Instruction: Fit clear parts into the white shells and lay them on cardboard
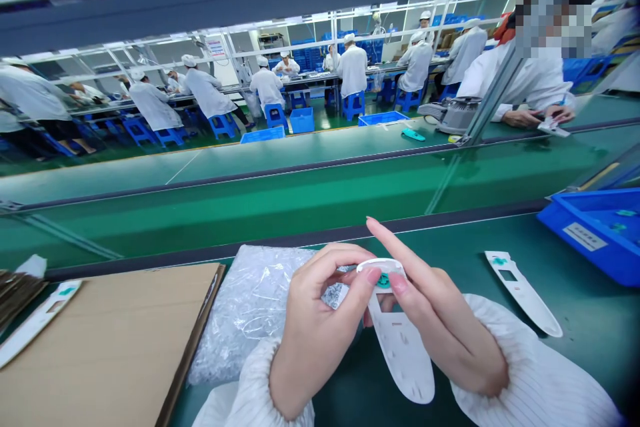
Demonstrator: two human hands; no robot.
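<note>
Between my two hands is a white plastic shell half [404, 353], long and rounded, with a rectangular window and a round green piece [383, 280] set near its top end. My left hand [325, 313] grips the upper left edge, its thumb beside the green piece. From the other side my right hand [435, 307] presses its thumb on the shell near the green piece, the index finger stretched out past the top. A similar white shell with a green piece [523, 293] lies on the table to the right. Another such shell [43, 320] rests at the left on cardboard.
A clear plastic bag [255, 300] lies left of my hands, beside flat cardboard [135, 320]. At right stands a blue bin [595, 227] holding small green pieces. Beyond the green conveyor belt [280, 193], a co-worker [525, 87] handles a white part; others work farther back.
</note>
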